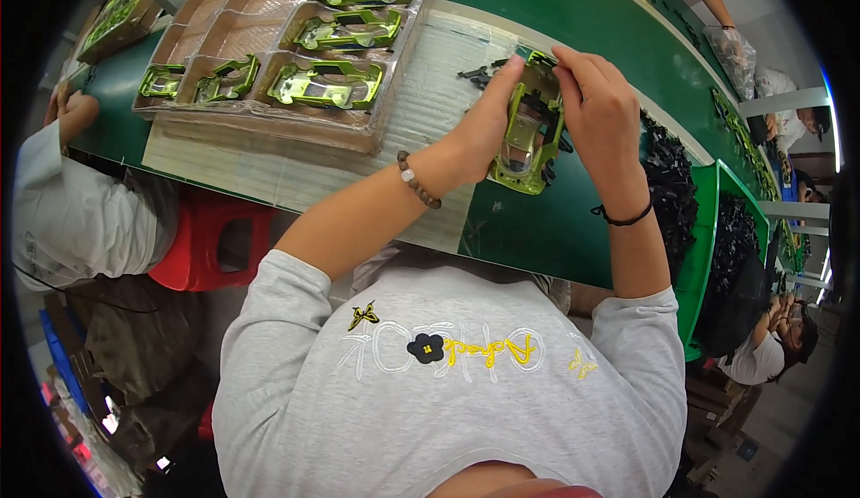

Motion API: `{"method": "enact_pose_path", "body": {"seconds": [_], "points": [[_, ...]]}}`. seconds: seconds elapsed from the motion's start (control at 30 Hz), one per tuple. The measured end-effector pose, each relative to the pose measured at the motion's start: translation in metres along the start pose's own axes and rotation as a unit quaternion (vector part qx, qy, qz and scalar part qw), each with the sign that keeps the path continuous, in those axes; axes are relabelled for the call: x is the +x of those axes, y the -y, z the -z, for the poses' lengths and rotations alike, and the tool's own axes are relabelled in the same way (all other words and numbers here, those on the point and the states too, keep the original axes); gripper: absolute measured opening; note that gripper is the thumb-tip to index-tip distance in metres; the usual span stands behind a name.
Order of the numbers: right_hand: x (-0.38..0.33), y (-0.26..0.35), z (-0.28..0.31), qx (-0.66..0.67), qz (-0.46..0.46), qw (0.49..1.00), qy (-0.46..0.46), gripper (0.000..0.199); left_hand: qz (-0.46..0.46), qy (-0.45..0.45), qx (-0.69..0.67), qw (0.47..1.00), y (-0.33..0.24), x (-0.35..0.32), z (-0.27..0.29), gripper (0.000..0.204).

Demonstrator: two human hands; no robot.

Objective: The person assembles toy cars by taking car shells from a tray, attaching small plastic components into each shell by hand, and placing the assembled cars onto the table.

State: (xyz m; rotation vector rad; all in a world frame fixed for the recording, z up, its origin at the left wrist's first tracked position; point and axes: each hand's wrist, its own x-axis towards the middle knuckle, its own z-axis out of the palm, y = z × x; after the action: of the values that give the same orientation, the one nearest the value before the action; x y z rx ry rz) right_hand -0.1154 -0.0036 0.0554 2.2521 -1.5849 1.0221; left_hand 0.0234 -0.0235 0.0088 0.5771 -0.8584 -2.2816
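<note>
Both hands are clamped on the green toy car shell (528, 135): left hand (488, 122) and right hand (596, 108) fingers pinching its 2 sides.

Light fell even and bright from above; my hands cast only soft shadows. Glare sat on the plastic tray (269, 59). The fisheye bent the belt (573, 14) edge, and black vignette ringed the frame.

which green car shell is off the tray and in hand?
The green car shell held between the left hand and right hand over the green belt. The other shells lie in the clear tray, upper left, untouched.
</note>
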Motion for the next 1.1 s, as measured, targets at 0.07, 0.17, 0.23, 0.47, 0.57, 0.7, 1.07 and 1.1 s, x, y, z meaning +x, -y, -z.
{"method": "enact_pose_path", "body": {"seconds": [0.07, 0.17, 0.23, 0.47, 0.57, 0.7, 1.07, 1.1], "points": [[0.001, -0.002, -0.003, -0.008, 0.028, 1.0, -0.012, 0.016, -0.013, 0.023, 0.007, 1.0, 0.003, 0.001, 0.002, 0.061], [0.003, -0.003, -0.002, -0.003, 0.044, 0.999, -0.002, 0.016, -0.008, 0.011, 0.005, 1.0, 0.001, 0.0, 0.001, 0.062], [0.005, -0.007, 0.0, 0.012, 0.043, 0.999, 0.013, 0.017, -0.004, 0.014, 0.005, 1.0, -0.001, -0.001, 0.001, 0.063], [0.031, -0.045, 0.018, 0.426, -0.229, 0.818, 0.312, 0.026, -0.017, 0.048, 0.055, 0.997, -0.01, -0.007, 0.006, 0.051], [0.039, -0.058, 0.017, 0.445, -0.263, 0.776, 0.362, 0.026, -0.037, 0.008, 0.277, 0.96, -0.025, -0.013, 0.004, 0.053], [0.047, -0.118, -0.015, 0.487, -0.41, 0.738, 0.224, 0.032, -0.356, -0.231, 0.64, 0.64, -0.066, -0.05, 0.039, 0.043], [0.086, -0.309, -0.159, 0.604, -0.617, 0.463, -0.202, 0.012, 0.045, -0.614, 0.697, 0.367, -0.233, -0.23, 0.252, 0.048], [0.084, -0.319, -0.163, 0.618, -0.613, 0.456, -0.185, 0.011, 0.057, -0.581, 0.712, 0.391, -0.237, -0.231, 0.262, 0.05]]}}
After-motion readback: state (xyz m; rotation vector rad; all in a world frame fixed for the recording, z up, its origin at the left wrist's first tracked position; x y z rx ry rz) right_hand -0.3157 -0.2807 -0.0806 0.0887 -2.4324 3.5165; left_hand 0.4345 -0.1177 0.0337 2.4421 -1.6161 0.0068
